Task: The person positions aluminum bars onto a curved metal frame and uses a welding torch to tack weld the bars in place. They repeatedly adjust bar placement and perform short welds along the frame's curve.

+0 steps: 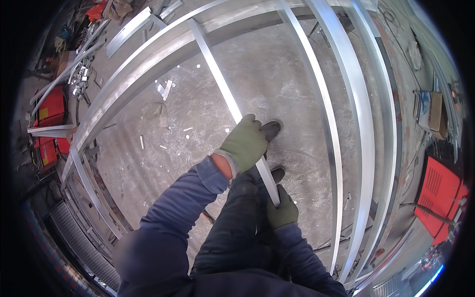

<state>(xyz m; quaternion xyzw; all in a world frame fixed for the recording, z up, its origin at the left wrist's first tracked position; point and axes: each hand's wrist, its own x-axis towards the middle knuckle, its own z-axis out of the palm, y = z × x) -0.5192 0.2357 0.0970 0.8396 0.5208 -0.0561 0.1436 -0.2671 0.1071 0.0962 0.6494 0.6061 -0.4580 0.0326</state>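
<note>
Aluminium bar (225,91): a long, flat, bright metal strip held in both gloved hands above the concrete floor (277,84). Its long axis runs from the lower middle of the view, near the person's knees, up and to the left until it meets the big metal frame (148,54) at the top.

Left hand (245,143): closed around the bar partway along its length, fingers wrapped over the upper face, green glove, blue sleeve behind it. This hand sits farther out along the bar, toward the frame.

Right hand (283,212): closed around the near end of the bar, low and close to the body, thumb side up. The bar's end shows just at the top of this glove.

Relation of note: the bar leads away from the body and leftward, so the left hand is the forward grip and the right hand is the rear grip. The free length beyond the left hand is much greater than the length between the two hands.

Beneath the hands, two dark shoes (271,129) stand on the floor. Curved-looking frame rails (358,123) pass to the right of the bar, well apart from it. Small metal offcuts (166,89) lie scattered on the floor to the left. Red machines (438,190) stand at the right edge, and more red equipment (49,109) at the left edge.
</note>
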